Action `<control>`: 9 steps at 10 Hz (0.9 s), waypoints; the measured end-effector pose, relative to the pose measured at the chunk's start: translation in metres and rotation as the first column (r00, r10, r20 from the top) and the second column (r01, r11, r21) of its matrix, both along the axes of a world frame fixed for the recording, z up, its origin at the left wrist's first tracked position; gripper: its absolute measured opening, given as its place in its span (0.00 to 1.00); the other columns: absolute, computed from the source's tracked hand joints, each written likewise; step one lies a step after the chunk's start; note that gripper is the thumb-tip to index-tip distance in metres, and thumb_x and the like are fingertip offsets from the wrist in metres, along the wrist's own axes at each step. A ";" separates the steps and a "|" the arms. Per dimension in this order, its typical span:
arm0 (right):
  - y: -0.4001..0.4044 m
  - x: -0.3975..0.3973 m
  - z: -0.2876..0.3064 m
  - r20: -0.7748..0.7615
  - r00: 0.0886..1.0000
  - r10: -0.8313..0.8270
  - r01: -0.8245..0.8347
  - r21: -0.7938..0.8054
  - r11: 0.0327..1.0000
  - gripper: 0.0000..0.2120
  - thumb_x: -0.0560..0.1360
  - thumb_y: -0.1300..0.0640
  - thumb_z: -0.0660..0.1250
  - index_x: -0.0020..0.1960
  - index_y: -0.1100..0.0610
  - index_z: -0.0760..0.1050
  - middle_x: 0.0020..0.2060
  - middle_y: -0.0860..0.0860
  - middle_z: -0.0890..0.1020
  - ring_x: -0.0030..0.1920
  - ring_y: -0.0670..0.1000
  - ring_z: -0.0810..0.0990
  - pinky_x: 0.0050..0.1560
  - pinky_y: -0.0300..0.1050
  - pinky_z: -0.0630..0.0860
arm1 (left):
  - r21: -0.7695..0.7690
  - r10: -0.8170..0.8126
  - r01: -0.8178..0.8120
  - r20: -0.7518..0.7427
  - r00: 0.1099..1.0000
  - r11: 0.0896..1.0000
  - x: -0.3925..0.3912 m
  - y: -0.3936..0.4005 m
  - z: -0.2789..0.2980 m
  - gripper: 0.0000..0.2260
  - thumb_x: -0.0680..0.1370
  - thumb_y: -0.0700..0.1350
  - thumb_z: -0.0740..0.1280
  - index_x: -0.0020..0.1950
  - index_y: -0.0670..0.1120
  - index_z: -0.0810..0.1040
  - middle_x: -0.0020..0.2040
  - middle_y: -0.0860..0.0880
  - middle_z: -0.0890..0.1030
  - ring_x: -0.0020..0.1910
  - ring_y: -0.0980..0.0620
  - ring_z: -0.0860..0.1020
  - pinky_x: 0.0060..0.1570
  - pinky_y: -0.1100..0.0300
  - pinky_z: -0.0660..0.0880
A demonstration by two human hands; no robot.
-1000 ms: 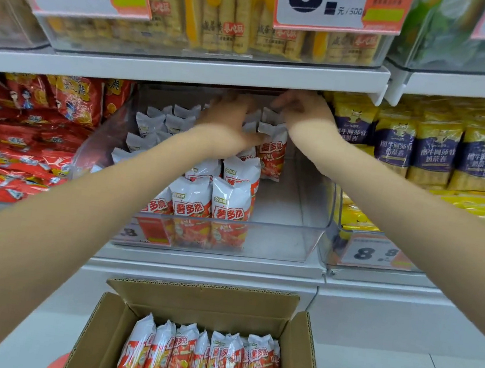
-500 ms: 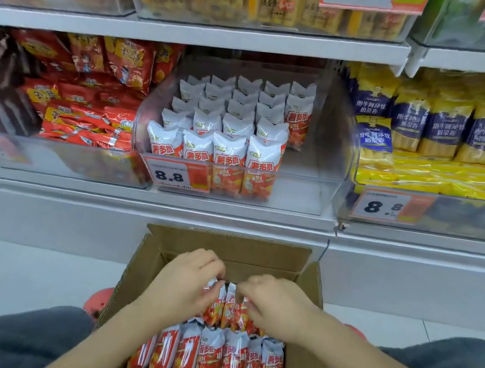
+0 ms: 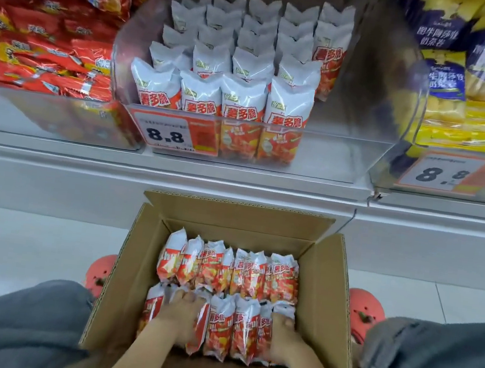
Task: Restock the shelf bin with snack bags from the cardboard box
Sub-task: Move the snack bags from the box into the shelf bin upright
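Note:
An open cardboard box (image 3: 326,286) stands on the floor between my knees. It holds two rows of red-and-white snack bags: a far row (image 3: 251,273) and a near row (image 3: 233,326). My left hand (image 3: 179,316) digs its fingers into the near row towards its left end. At the row's right end, my right hand (image 3: 280,338) curls over the last bag. Several bags stand between the two hands. Above, the clear shelf bin (image 3: 345,153) holds several rows of the same bags (image 3: 242,101), with bare floor along its right side.
Red snack packs (image 3: 53,47) fill the bin to the left, and yellow-and-purple packs (image 3: 477,75) fill the one on the right. An orange price tag (image 3: 174,134) reading 8.8 hangs on the bin front. My pink shoes (image 3: 365,315) flank the box on the pale tiled floor.
My hands left the shelf bin, dropped into the box and moved from the far row to the near row. My head tilted down and closer to the box.

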State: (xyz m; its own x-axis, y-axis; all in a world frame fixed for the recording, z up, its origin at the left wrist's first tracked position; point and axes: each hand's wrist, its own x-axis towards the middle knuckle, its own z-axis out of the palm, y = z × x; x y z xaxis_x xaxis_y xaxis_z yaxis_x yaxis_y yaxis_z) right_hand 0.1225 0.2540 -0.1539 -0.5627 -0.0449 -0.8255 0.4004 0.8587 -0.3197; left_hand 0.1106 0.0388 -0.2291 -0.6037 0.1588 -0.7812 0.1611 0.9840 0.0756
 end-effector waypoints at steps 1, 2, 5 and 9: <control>-0.006 0.009 -0.068 0.128 0.989 -0.068 0.072 -0.030 0.997 0.37 0.74 0.48 0.69 0.75 0.57 0.55 0.73 0.54 0.64 0.72 0.55 0.65 0.70 0.46 0.64 | -0.042 0.008 -0.008 -0.005 1.000 0.999 -0.009 0.004 0.002 0.34 0.75 0.47 0.67 0.77 0.49 0.55 0.76 0.46 0.58 0.75 0.41 0.49 0.72 0.44 0.57; -0.012 0.001 -0.077 0.132 0.970 -0.206 0.225 -0.148 0.963 0.31 0.73 0.46 0.71 0.70 0.55 0.63 0.67 0.49 0.72 0.67 0.52 0.72 0.66 0.44 0.69 | 0.018 0.079 -0.078 -0.035 0.996 0.997 -0.014 0.012 -0.002 0.35 0.74 0.54 0.70 0.76 0.48 0.59 0.74 0.48 0.63 0.74 0.42 0.53 0.70 0.47 0.60; -0.028 -0.007 -0.099 0.158 0.900 -0.407 0.428 -0.128 0.895 0.38 0.68 0.53 0.76 0.72 0.55 0.61 0.68 0.51 0.72 0.67 0.53 0.71 0.62 0.45 0.71 | -0.026 -0.101 0.098 -0.121 0.987 0.995 -0.014 0.024 -0.013 0.36 0.75 0.52 0.69 0.77 0.54 0.53 0.75 0.41 0.55 0.75 0.40 0.51 0.72 0.44 0.53; -0.025 0.000 -0.106 0.277 0.790 -0.547 0.601 -0.180 0.778 0.39 0.66 0.52 0.77 0.71 0.47 0.61 0.68 0.49 0.71 0.65 0.53 0.72 0.60 0.52 0.76 | -0.059 -0.161 0.153 -0.153 0.975 0.986 -0.005 0.032 -0.025 0.38 0.73 0.49 0.71 0.76 0.49 0.53 0.75 0.42 0.55 0.74 0.39 0.51 0.72 0.43 0.53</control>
State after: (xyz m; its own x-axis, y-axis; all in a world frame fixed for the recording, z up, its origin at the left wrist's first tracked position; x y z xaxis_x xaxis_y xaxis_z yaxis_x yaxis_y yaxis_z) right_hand 0.1225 0.2287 -0.2601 -0.3749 0.0177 -0.9269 0.8704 0.3509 -0.3454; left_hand 0.1059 0.0707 -0.2543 -0.6893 0.2269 -0.6880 0.3202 0.9473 -0.0084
